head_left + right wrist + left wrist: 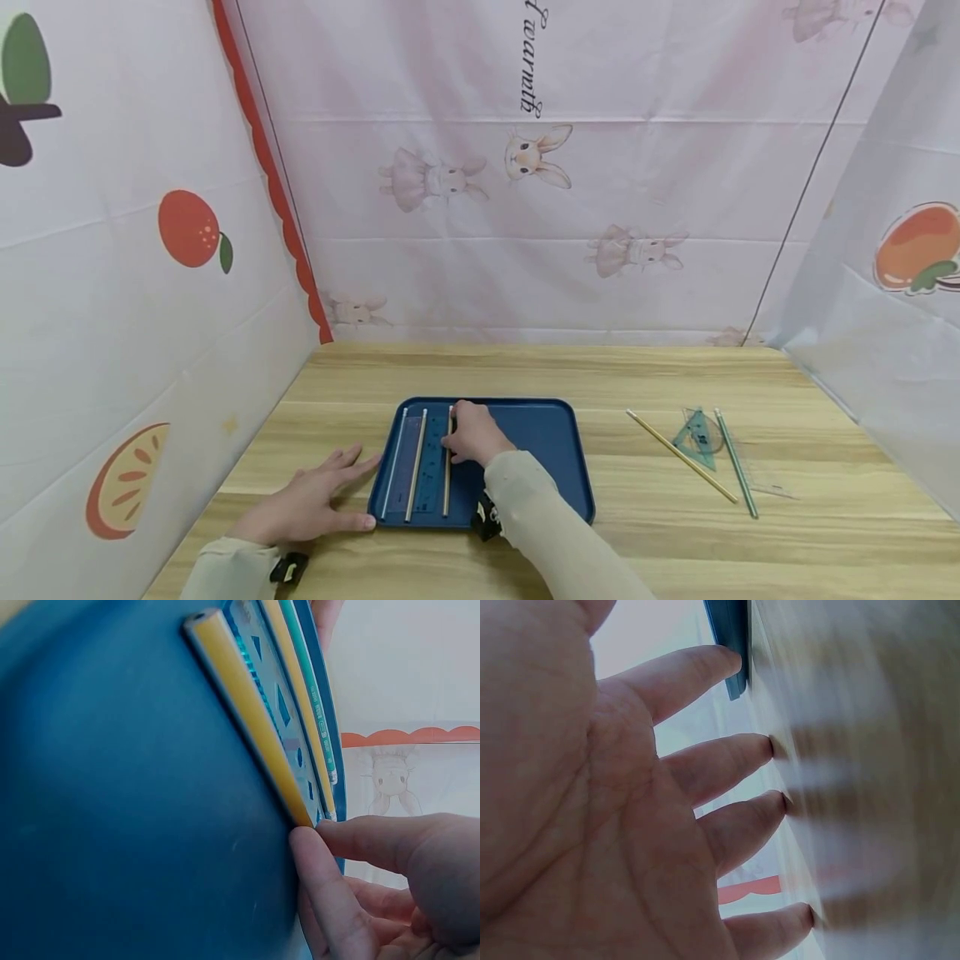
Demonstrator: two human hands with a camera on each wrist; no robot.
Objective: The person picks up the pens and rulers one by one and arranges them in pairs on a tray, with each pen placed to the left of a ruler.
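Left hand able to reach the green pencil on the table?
Probably not: the green pencil lies right of the tray, while the left hand rests at its left edge, with the right arm between.

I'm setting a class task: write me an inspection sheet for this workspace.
Surface: wood-grain table.
Job's things: blue tray holding a green pencil, purplish ruler, yellow pencil, blue ruler and second yellow pencil.
Clutter: right of the tray, loose yellow pencil, loose green pencil and green set square; clear pieces there are hard to identify.
Hands: left hand spread beside the tray, thumb at its near left corner; right hand pinching the second yellow pencil.
Cables: nothing seen.
Surroundings: backdrop printed with rabbits; side sheets with fruit.
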